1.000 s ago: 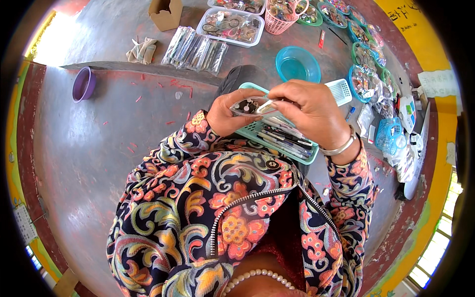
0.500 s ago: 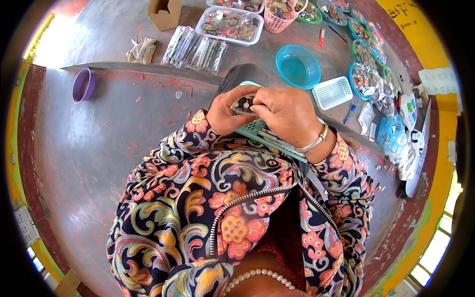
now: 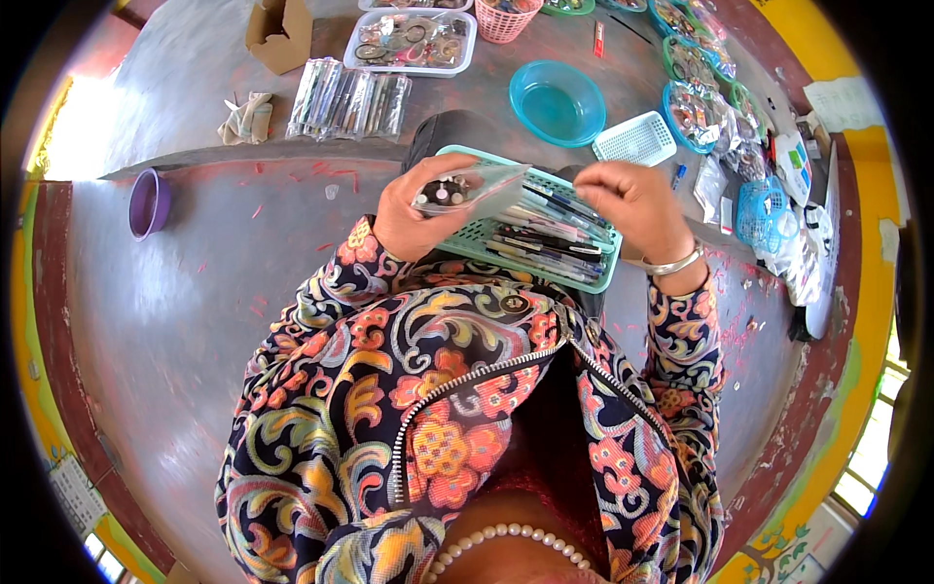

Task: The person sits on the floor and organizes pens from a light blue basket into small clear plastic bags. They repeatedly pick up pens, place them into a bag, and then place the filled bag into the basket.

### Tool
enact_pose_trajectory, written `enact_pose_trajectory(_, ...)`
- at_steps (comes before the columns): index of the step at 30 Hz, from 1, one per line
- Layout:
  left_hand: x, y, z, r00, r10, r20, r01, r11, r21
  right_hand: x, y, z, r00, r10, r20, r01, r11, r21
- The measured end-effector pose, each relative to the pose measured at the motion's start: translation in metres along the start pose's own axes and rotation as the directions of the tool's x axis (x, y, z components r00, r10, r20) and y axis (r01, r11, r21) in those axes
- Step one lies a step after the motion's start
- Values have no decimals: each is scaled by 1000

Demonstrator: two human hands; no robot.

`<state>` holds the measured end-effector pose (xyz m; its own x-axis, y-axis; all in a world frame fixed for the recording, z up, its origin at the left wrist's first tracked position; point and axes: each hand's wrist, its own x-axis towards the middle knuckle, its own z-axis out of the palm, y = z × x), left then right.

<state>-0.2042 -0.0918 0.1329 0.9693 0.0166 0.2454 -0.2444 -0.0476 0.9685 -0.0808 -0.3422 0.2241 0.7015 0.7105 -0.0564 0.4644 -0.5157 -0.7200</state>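
Note:
My left hand [image 3: 420, 206] is closed on a clear plastic bag [image 3: 498, 191]. Round pen ends, dark with pale tips, show bunched at the bag's left end. The bag's loose film reaches right over a mint-green basket [image 3: 457, 246] at my lap. Inside the basket lie several pens [image 3: 545, 238], black, white and clear. Over the basket's right end hovers my right hand [image 3: 637, 209], fingers bent, with a gap between thumb and forefinger and nothing visible in it. A metal bangle [image 3: 673, 261] circles the right wrist.
Ahead are a teal basin [image 3: 557, 104], a white basket [image 3: 635, 140], bagged pens [image 3: 348, 102], a cloth glove [image 3: 246, 119], a cardboard box [image 3: 279, 37] and a tray of bagged items [image 3: 411, 44]. Several filled baskets line the far right. A purple basin [image 3: 149, 205] stands left.
My right hand has let go of the bag and moved right, over the basket's end. My left hand has shifted slightly left with the bag, and the basket's pens now show.

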Motion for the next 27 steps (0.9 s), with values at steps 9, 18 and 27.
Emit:
enact_pose_trajectory(9, 0, -3, 3, 987, -8, -158, -3, 997, -74, -49, 53, 55, 999, -27, -47, 9, 936, -353)
enact_pose_trajectory(18, 2, 0, 5, 988, 0, -156, -9, 999, -54, -47, 57, 63, 986, 33, -163, -50, 994, -98)
enact_pose_trajectory(27, 2, -2, 5, 987, -2, -160, -8, 998, -63, -60, 84, 50, 911, 399, -105, -245, 729, 639)
